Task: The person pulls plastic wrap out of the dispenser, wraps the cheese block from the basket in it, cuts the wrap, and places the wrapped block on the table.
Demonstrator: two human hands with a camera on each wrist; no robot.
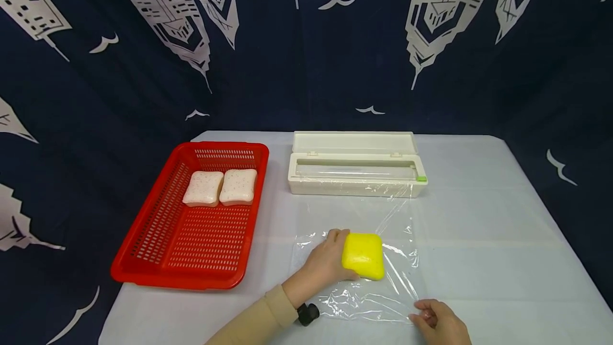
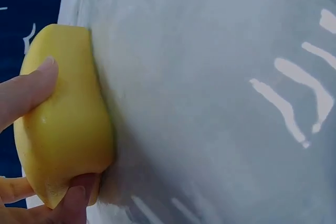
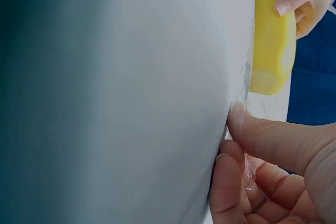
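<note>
My feed shows the left hand [image 1: 327,261], palm hidden, its grip curled round the yellow block [image 1: 364,256] over the film [image 1: 358,306]. The right hand [image 1: 440,323], cropped in head view, pinches the film's corner, clearer from right wrist.

Tan sleeve [image 1: 256,319]; black camera [image 1: 308,314], apparently.

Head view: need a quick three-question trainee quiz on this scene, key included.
1. Fill in: the ____ hand grips the yellow block.
2. True or false: the right hand pinches the clear film.
3. How many pale blocks lie in the red basket?

Key:
1. Left; the left hand has it.
2. True, at the film's edge.
3. Two, side by side.
</note>
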